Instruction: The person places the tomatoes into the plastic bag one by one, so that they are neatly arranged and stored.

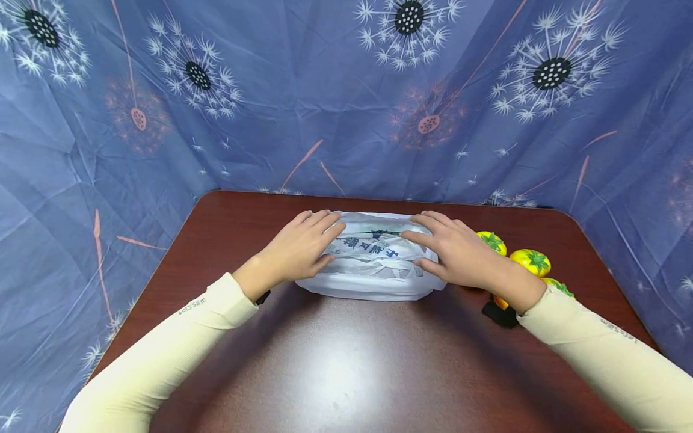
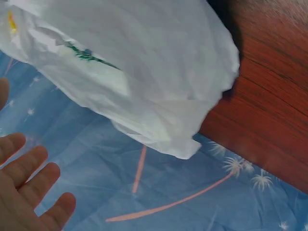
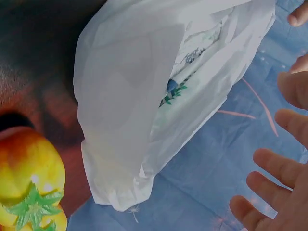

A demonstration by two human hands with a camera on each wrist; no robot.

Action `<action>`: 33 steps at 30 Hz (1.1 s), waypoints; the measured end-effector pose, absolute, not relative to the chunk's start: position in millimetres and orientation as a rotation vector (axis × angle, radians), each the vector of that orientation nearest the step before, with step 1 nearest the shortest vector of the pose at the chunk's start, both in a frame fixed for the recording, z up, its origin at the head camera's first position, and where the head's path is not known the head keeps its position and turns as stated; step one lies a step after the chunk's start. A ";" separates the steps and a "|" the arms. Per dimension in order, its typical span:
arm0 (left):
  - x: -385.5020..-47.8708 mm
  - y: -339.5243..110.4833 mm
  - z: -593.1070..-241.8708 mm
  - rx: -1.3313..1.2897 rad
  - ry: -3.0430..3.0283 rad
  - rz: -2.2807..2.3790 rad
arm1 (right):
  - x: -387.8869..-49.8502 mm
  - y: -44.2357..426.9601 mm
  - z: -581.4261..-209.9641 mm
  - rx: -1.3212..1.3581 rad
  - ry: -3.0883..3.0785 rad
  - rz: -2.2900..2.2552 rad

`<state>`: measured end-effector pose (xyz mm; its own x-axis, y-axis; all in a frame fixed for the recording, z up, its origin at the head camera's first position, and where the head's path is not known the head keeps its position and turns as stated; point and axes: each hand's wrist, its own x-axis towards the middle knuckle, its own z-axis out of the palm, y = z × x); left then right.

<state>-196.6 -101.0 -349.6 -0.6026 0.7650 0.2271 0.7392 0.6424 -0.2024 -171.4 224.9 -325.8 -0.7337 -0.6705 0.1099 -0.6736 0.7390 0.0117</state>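
Observation:
A white plastic bag (image 1: 368, 287) with dark printed characters stands on the table, its top gaping and its rim rolled outward. Over the bag's left end is my left hand (image 1: 299, 248), fingers extended and spread a little. My right hand (image 1: 456, 248) is over the right end in a like pose. Both wrist views show fingers apart from the white plastic, with nothing held: the left hand (image 2: 33, 185) at lower left in its view, the right hand (image 3: 276, 185) at lower right in its own. A green print shows on the bag's inner side.
Several yellow-orange fruits (image 1: 530, 262) with green leafy tops sit right of the bag, partly hidden by my right forearm. A black object (image 1: 500, 315) lies beside them. The brown table (image 1: 249, 361) backs onto a blue patterned curtain (image 1: 303, 78).

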 end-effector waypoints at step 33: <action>-212.9 -106.8 -387.4 -1.179 -2.548 0.384 | -207.8 225.2 -367.9 1.092 -2.969 -0.028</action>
<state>-212.9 -106.8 -387.4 -0.6147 0.7718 0.1627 0.6895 0.6260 -0.3644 -207.8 225.2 -367.9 -0.7615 -0.6475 -0.0271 -0.6479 0.7616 0.0089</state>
